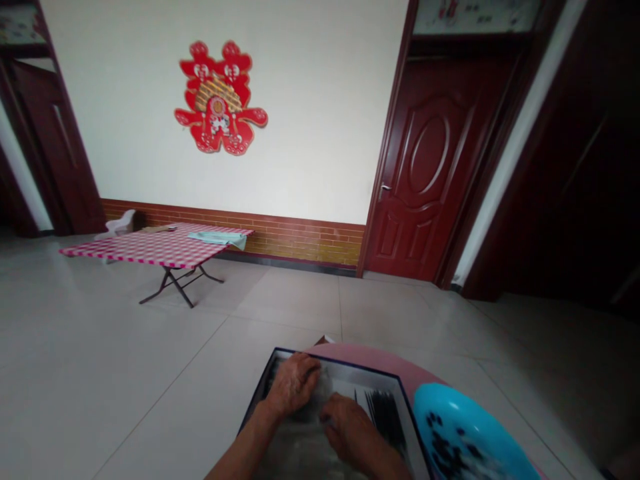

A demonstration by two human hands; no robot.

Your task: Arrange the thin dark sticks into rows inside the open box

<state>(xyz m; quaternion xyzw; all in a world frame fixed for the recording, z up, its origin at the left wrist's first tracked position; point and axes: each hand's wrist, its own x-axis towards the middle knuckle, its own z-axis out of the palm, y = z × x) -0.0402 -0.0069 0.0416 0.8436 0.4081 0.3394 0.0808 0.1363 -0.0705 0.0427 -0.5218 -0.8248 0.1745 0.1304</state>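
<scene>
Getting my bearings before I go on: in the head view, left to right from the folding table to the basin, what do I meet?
Checkered folding table → left grip → right grip → dark strips → blue basin.

Smooth, glossy plastic on the blue bowl (483, 420) — and it's catching the light! The shallow box (370, 377) looks matt inside. Now the door (430, 167), polished, wood-like; the checked cloth (150, 248), dull woven-looking fabric — and floor tiles (150, 373), smooth, softly sheened.
</scene>
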